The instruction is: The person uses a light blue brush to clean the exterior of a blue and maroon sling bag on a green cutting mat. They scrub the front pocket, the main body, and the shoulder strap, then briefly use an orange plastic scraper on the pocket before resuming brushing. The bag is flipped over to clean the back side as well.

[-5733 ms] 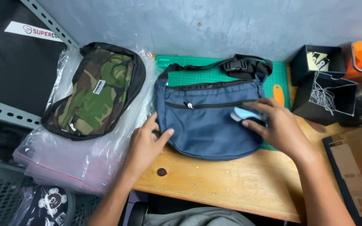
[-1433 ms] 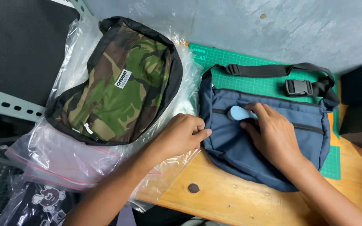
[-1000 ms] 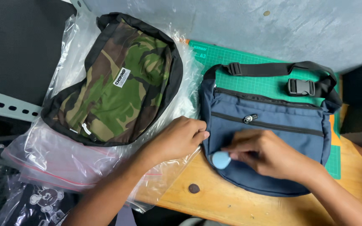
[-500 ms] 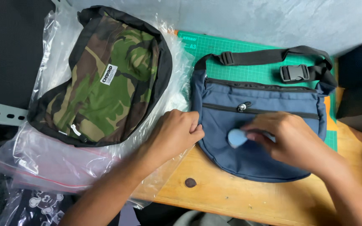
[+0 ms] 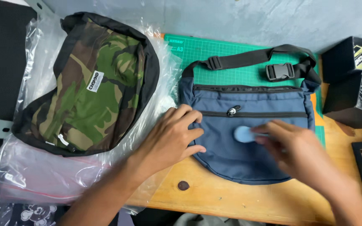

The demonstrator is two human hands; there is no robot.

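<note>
On the wooden table (image 5: 235,196), beside a camouflage fabric bag (image 5: 91,88) lying on clear plastic, my left hand (image 5: 170,140) presses flat, fingers spread, on the navy blue fabric sling bag (image 5: 252,155), while my blurred right hand (image 5: 296,152) pinches a small light-blue round pad (image 5: 243,134) against its front.

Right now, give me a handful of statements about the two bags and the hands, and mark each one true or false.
1. The left hand rests on the left edge of the blue bag. True.
2. The right hand holds a pale blue round-ended tool against the blue bag's front. True.
3. The camouflage bag lies on the green cutting mat. False: it lies on clear plastic bags, left of the mat.
4. The blue bag's strap buckle hangs unclipped. False: it is clipped shut.
5. The blue bag's front zipper looks closed. True.
</note>
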